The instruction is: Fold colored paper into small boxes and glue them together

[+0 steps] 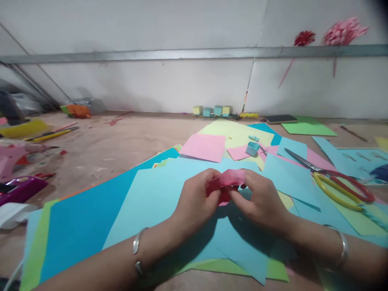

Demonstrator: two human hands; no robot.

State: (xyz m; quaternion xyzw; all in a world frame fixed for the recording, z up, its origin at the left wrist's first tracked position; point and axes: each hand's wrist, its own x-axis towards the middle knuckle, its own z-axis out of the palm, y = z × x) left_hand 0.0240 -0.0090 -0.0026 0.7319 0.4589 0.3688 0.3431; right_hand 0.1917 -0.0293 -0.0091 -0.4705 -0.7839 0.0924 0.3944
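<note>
Left hand [198,193] and right hand [259,196] come together over the work, each curled nearly closed, pinching the folded pink paper [233,177] between thumb and fingers from its nine and three o'clock sides. It is held over a light blue sheet [157,194] on the counter [121,141]; from where I stand, some fingertips are hidden, so I can't judge how hard they press. To my eye this is a shaping or creasing step, and it wants a light touch: keep the edges lined up, steady with one thumb while the other presses along the fold, or the thin paper may buckle. Taking that paper as the clock's centre, a small blue box [252,149] stands near one o'clock, a flat pink sheet [203,147] lies near eleven, and the scissors [325,171] rest at three, best kept clear of the right elbow.
</note>
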